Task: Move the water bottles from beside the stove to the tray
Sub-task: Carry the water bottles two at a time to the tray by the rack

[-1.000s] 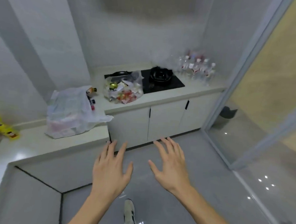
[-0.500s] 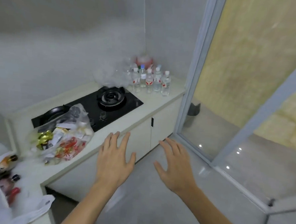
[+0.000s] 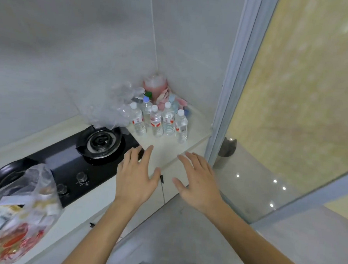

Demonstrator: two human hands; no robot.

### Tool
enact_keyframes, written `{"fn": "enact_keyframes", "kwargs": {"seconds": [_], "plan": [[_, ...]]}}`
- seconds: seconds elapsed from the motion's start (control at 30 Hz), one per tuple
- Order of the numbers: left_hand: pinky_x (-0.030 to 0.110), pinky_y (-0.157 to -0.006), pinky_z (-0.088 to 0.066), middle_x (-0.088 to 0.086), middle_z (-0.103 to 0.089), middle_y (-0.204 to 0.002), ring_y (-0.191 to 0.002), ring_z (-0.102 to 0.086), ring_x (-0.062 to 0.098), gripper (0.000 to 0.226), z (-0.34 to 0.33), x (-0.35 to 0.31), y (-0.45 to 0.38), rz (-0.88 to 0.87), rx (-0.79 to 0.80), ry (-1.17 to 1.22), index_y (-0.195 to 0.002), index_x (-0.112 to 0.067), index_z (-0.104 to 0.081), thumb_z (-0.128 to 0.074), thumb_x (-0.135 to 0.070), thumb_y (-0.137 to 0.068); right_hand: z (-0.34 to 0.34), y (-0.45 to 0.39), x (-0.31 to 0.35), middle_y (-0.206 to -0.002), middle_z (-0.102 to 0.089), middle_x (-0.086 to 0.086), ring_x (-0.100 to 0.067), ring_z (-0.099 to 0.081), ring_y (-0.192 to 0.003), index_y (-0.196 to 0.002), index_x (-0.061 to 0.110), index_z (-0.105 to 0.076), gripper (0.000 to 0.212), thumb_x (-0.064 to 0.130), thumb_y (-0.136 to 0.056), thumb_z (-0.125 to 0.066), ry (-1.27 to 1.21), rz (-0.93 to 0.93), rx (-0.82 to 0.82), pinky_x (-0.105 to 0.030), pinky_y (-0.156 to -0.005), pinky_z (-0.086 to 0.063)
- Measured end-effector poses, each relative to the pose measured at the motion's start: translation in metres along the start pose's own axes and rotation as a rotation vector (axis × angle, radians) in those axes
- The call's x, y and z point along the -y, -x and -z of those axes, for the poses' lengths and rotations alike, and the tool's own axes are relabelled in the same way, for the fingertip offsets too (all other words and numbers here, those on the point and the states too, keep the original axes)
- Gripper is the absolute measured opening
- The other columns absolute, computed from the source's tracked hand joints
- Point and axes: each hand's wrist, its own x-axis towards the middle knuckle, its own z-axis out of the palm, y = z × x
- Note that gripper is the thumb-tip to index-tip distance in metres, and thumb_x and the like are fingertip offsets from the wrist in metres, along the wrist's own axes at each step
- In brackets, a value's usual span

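Clear water bottles (image 3: 161,119) upright; clustered

— Lighting? 
— Dim, even light is falling; small ceiling-light glints are reflecting off the glossy floor (image 3: 255,182). 
— Sharpness? 
— The snack bag (image 3: 17,214) is blurring; wide-angle distortion is bending the door frame (image 3: 229,90).

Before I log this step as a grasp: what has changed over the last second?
The person has walked up to the counter; both hands, left hand and right hand, now reach over its edge toward the water bottles beside the stove. Nothing has been taken hold of. The bottles stand as before, and both hands stay open and empty.
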Motion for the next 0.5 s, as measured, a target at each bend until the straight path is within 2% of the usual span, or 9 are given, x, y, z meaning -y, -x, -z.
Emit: {"fn": "enact_keyframes", "kwargs": {"seconds": [0.1,0.23,0.37,0.5], "plan": [[0.05,-0.102,-0.048,0.008,-0.05,-0.15,-0.143,-0.041,0.029,0.068,-0.011,0.0,-0.046,0.032,-0.022,-0.012,-0.156,-0.025,-0.045,-0.054,-0.051,-0.094,0.002,-0.058,-0.018,-0.166,-0.036,0.002,-0.023,-0.029,-0.154,-0.158,0.029,-0.04,0.07,0.058,-0.096,-0.053,-0.013,0.031,0.014,-0.044,-0.127,-0.026],[0.049,-0.1,-0.049,0.006,-0.052,-0.147,-0.138,-0.045,0.029,0.067,-0.032,0.013,-0.108,0.064,-0.018,0.006,-0.156,-0.026,-0.044,-0.055,-0.05,-0.095,-0.01,-0.129,-0.043,-0.162,-0.042,0.002,-0.023,-0.036,-0.15,-0.155,0.028,-0.044,0.07,0.062,-0.094,-0.049,0.015,0.055,-0.007,-0.046,-0.122,-0.035],[0.049,-0.097,-0.051,0.008,-0.054,-0.145,-0.131,-0.049,0.032,0.067,-0.058,0.035,-0.174,0.081,-0.005,0.024,-0.154,-0.024,-0.045,-0.053,-0.049,-0.092,-0.023,-0.201,-0.068,-0.161,-0.042,0.003,-0.024,-0.036,-0.149,-0.154,0.03,-0.045,0.071,0.065,-0.093,-0.042,0.023,0.018,0.034,-0.045,-0.12,-0.035],[0.05,-0.088,-0.056,0.009,-0.057,-0.138,-0.122,-0.055,0.036,0.061,-0.079,0.061,-0.243,0.077,0.012,0.075,-0.15,-0.02,-0.05,-0.067,-0.035,-0.093,-0.023,-0.273,-0.085,-0.154,-0.049,0.001,-0.026,-0.04,-0.143,-0.15,0.026,-0.05,0.064,0.058,-0.095,-0.054,-0.027,-0.038,0.071,-0.049,-0.114,-0.042]]}}
